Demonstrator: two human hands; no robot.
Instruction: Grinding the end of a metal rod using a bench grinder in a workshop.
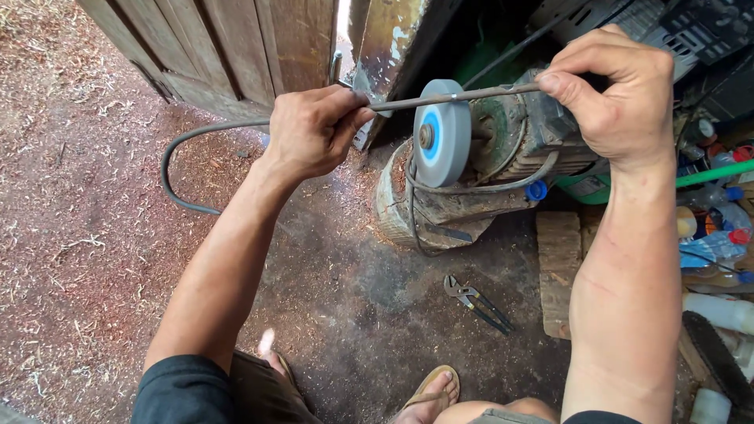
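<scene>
A: What is going on at the grinder?

B: Both hands are holding a long metal rod (440,97) across the top of the grey wheel (442,132); the left hand (310,129) is gripping it with fingers curled shut just left of the wheel; the right hand (616,90) is pinching it closed between thumb and fingers at the far end, over the motor (522,133). The rod is touching the wheel's rim, so I am judging this to be the grinding step.

A: What is the next move calling for?

B: Steady, even pressure from both hands, I would say; the rod's curved tail (177,169) is hanging out to the left and could be levering it off line.

A: Anything in the way?

B: Pliers (475,302) are lying on the dirt floor (94,235) below, well apart; a wooden door (228,47) is standing behind; bottles (719,243) are crowding the right side; sandalled feet are sitting near the stump (416,216) under the motor.
</scene>
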